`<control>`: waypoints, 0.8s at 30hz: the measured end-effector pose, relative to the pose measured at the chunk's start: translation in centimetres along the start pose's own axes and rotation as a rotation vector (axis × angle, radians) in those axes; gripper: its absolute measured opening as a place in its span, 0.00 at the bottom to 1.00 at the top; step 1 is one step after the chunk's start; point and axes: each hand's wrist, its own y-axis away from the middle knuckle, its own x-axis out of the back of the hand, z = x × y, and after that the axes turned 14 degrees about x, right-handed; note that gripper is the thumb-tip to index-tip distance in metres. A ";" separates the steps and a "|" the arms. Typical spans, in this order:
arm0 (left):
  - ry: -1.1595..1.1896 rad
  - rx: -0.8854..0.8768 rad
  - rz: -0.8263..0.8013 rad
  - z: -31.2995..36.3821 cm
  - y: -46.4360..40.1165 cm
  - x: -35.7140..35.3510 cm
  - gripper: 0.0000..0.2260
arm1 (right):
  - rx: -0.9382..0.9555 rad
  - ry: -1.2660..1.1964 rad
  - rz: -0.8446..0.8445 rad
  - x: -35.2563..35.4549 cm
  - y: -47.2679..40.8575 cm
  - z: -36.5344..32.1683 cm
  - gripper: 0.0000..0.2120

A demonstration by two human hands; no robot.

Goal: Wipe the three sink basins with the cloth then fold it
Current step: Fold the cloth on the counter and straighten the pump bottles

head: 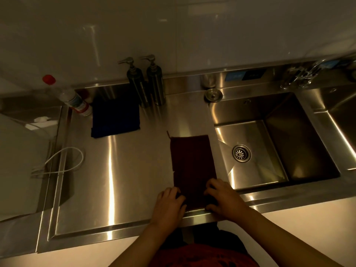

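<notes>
Dark cloth (191, 166) (folded lengthwise) lies on the desk (123, 170), stretching away from both hands; left hand (170, 205) and right hand (223, 199) pinch its near corners.
</notes>
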 end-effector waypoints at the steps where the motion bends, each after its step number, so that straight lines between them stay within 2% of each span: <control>1: 0.003 -0.013 0.002 0.0 0.0 0.0 0.15 | 0.012 0.006 -0.025 -0.2 0.0 -0.3 0.21; 4: 0.017 -0.052 -0.016 0.5 -0.3 0.0 0.13 | 0.008 0.047 -0.101 -0.7 -0.2 -0.6 0.18; 13: -0.066 -0.071 -0.126 3.8 -1.4 -0.5 0.17 | 0.109 0.234 -0.089 -0.2 -0.8 -0.9 0.09; 19: -0.114 -0.026 -0.116 4.5 -1.7 -0.4 0.17 | 0.026 0.106 -0.065 0.2 -1.4 -1.1 0.10; 24: -0.100 0.053 -0.090 4.0 -1.5 0.1 0.17 | -0.006 0.022 0.025 1.3 -1.8 -1.3 0.09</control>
